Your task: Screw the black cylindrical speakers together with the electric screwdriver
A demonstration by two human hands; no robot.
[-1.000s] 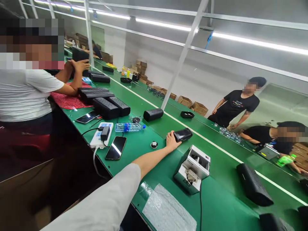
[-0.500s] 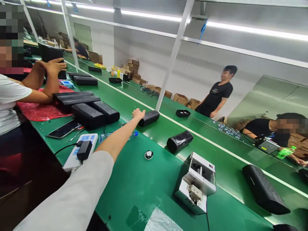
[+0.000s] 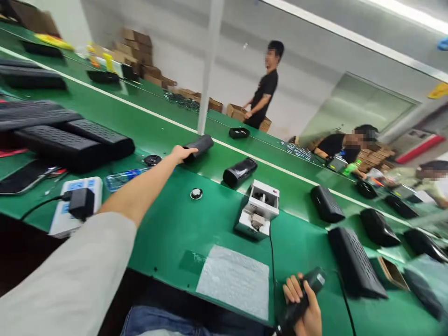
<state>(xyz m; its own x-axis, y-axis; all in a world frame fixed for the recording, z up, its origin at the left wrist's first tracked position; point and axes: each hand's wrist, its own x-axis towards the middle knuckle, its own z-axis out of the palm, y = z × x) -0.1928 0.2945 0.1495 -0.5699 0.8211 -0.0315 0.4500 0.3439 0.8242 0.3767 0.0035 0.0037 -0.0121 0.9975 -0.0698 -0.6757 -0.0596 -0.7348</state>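
Note:
My left hand reaches out across the green bench and grips the left end of a long black speaker housing. Some of its fingers are hidden behind the housing. Close to my body, at the lower right, my right hand is wrapped around a black electric screwdriver, whose tip points down and to the left. A small round speaker driver lies on the bench between my hands. Another black speaker housing, with a shiny face, lies right of the one I grip.
A white metal machine stands mid-bench, its cable running forward. Near the front edge lies a foam sheet. A power strip, plastic bottle and stacked housings are at left. More housings lie right. People work across the bench.
My left hand has gone from reaching with raised fingers to gripping the housing's end. The view has swung right and down, bringing my right hand and the electric screwdriver into sight.

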